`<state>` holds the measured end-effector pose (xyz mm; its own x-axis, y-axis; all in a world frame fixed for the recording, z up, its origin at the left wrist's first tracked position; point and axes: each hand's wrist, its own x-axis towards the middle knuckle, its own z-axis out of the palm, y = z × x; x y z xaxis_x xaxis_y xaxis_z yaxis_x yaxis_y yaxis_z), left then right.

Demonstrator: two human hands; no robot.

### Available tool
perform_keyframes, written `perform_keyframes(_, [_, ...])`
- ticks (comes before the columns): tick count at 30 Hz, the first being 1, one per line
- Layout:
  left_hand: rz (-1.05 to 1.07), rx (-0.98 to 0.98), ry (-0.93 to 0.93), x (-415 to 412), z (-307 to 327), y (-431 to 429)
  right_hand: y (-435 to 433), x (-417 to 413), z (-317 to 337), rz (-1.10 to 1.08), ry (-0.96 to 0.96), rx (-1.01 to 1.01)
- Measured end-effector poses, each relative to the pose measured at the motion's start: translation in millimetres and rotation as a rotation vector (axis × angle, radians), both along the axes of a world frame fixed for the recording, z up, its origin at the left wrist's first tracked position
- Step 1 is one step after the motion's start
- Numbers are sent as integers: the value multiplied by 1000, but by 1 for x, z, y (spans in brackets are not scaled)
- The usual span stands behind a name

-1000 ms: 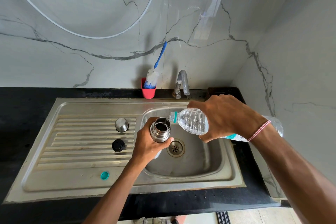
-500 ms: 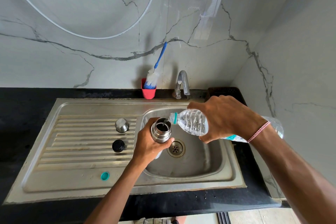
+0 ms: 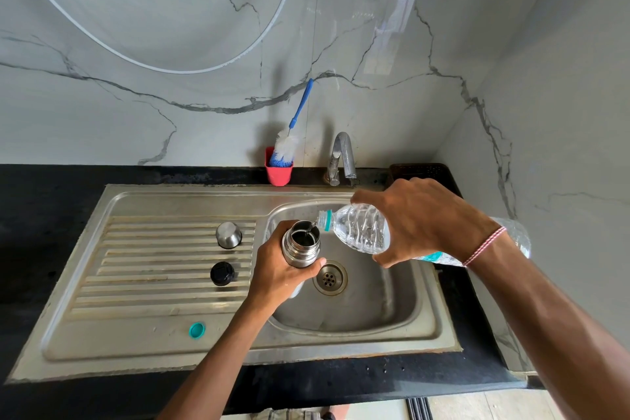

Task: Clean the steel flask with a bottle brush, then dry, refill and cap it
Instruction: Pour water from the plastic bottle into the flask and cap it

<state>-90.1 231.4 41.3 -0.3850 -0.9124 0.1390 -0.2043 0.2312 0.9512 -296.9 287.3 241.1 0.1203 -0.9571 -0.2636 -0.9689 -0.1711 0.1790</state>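
Observation:
My left hand (image 3: 279, 276) grips the open steel flask (image 3: 300, 244) upright over the sink basin (image 3: 392, 300). My right hand (image 3: 422, 222) holds a clear plastic water bottle (image 3: 361, 227) tilted toward the flask, its mouth at the flask's rim, and a thin stream of water runs into the flask. On the ribbed draining board lie the steel cup lid (image 3: 228, 235), the black stopper (image 3: 222, 273) and a small teal bottle cap (image 3: 196, 330). The blue and white bottle brush (image 3: 289, 137) stands in a red holder (image 3: 279, 174) at the wall.
A steel tap (image 3: 342, 157) stands behind the basin, the drain (image 3: 329, 278) under the flask. Black countertop (image 3: 51, 215) surrounds the sink. A dark perforated tray (image 3: 422, 170) sits in the back right corner. Marble walls close the back and right.
The bottle has tipped slightly further, its mouth now at the flask's rim, with water flowing in. Both hands stay in nearly the same place.

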Motion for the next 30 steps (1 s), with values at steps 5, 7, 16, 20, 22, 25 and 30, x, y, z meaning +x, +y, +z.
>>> perform_keyframes(5, [-1, -4, -1, -1, 1, 0, 0, -1, 0, -5, -1, -6])
perform_keyframes(7, [-4, 2, 0, -1, 0, 0, 0, -1, -1, -5, -1, -7])
perform_keyframes(16, [-14, 7, -2, 0, -1, 0, 0, -2, -2, -11, 4, -8])
perform_keyframes(20, [-11, 9, 0, 0, 0, 0, 1, -1, -1, -1, 0, -8])
perform_keyframes(22, [-11, 8, -1, 0, 0, 0, 1, -1, -1, -2, 0, -6])
perform_keyframes(25, [-8, 10, 2, 0, -1, 0, 1, -1, -1, -1, 0, -6])
perform_keyframes(30, [-6, 8, 9, -1, 0, 1, 2, -1, 0, 16, 2, -15])
